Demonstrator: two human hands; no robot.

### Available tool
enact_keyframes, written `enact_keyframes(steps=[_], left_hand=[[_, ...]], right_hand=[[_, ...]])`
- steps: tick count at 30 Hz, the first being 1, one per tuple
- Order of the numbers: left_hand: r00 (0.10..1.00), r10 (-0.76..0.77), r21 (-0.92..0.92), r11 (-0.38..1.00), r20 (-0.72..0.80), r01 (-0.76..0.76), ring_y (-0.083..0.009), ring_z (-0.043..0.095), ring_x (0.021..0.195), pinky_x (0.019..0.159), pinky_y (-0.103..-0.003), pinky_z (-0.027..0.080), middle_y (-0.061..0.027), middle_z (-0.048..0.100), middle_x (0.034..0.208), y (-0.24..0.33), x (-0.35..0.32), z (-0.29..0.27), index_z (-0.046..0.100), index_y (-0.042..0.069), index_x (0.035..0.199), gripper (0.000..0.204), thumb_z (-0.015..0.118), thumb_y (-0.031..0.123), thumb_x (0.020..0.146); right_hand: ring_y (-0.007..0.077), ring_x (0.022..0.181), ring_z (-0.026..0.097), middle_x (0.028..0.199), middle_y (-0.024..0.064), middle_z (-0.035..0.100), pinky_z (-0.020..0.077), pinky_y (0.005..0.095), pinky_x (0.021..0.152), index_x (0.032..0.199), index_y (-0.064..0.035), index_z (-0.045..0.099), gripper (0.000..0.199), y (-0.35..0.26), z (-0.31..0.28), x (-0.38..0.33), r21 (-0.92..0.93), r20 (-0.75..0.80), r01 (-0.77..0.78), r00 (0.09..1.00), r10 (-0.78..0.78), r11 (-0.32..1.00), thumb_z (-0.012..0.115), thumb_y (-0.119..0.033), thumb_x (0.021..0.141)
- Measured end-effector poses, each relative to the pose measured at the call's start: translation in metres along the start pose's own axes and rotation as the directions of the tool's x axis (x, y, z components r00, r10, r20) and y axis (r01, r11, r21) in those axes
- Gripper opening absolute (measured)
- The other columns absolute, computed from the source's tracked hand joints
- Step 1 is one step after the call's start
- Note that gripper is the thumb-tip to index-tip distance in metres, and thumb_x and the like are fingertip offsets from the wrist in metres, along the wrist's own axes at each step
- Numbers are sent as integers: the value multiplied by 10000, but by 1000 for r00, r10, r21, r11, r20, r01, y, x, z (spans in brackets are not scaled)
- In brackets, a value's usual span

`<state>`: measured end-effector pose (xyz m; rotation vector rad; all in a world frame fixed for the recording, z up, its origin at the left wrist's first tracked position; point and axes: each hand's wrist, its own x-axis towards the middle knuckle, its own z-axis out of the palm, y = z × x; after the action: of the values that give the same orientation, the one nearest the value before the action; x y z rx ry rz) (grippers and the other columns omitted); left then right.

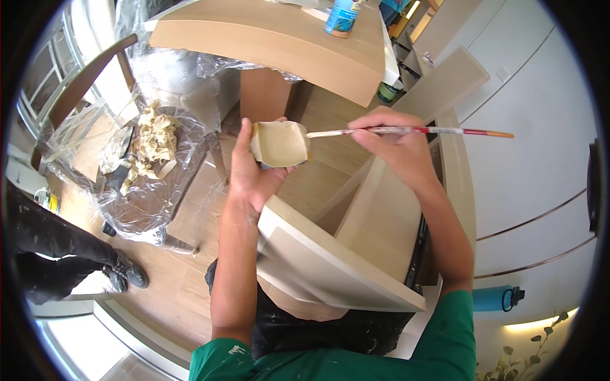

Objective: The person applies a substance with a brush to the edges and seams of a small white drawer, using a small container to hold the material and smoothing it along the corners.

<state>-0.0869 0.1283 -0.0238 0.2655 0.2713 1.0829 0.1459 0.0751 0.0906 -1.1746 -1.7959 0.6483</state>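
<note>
Currently the left hand (254, 174) cups a small tub (279, 130), cream inside, and the right hand (400, 143) grips a thin brush (470, 131), its tip at the tub's right edge. Below, an open drawer (330, 257) juts between the forearms. Beyond stands a table (267, 38) bearing a bottle (343, 18); leftward, crumpled strips (157, 140) lie on a plastic-wrapped chair (94, 71), near another person's legs (63, 244).

Head-worn fisheye view, facing down, hands (401, 147) near
</note>
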Motion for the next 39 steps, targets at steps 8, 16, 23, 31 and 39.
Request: enact_keyframes(steps=[8, 16, 23, 31, 39], left_hand=[[1000, -26, 59, 998, -14, 27, -267, 629, 1169, 954, -434, 519, -141, 650, 1326, -1, -2, 4, 566, 27, 1397, 671, 359, 588, 1092], [1000, -13, 29, 1000, 22, 12, -256, 633, 1158, 918, -406, 516, -130, 657, 1318, 2, -5, 4, 567, 15, 1394, 696, 356, 602, 1086], [997, -56, -2, 998, 53, 56, -257, 633, 1148, 898, -392, 512, -136, 651, 1340, 6, -6, 3, 567, 18, 1404, 704, 331, 602, 1089], [998, -41, -35, 998, 41, 43, -280, 646, 1139, 937, -426, 530, -156, 667, 1292, 2, -5, 4, 582, 2, 1362, 680, 368, 586, 1087], [998, -12, -52, 999, 62, 15, -313, 615, 1201, 985, -470, 510, -178, 641, 1328, 3, -6, 6, 572, -1, 1364, 677, 363, 582, 1090]], right_hand=[[49, 727, 560, 852, -4, 706, 432, 229, 642, 974, -44, 798, 122, 14, 45, 36, -102, 176, 9, 984, 9, 995, 791, -127, 886], [47, 740, 581, 858, -5, 714, 453, 222, 655, 979, -29, 798, 122, 18, 24, 37, -5, 186, -26, 982, 27, 1000, 796, -102, 881], [75, 832, 657, 909, 32, 737, 516, 225, 732, 1014, 11, 791, 126, 20, 3, 32, 59, 198, -107, 976, 93, 993, 773, -15, 892], [106, 859, 667, 987, 64, 741, 524, 250, 751, 993, 15, 792, 117, 16, -7, 25, 39, 222, -64, 973, 54, 997, 769, 6, 879], [137, 909, 688, 1016, 87, 743, 538, 262, 803, 1013, 18, 782, 143, 12, -4, 23, -6, 207, 39, 978, -36, 999, 786, -5, 871]])
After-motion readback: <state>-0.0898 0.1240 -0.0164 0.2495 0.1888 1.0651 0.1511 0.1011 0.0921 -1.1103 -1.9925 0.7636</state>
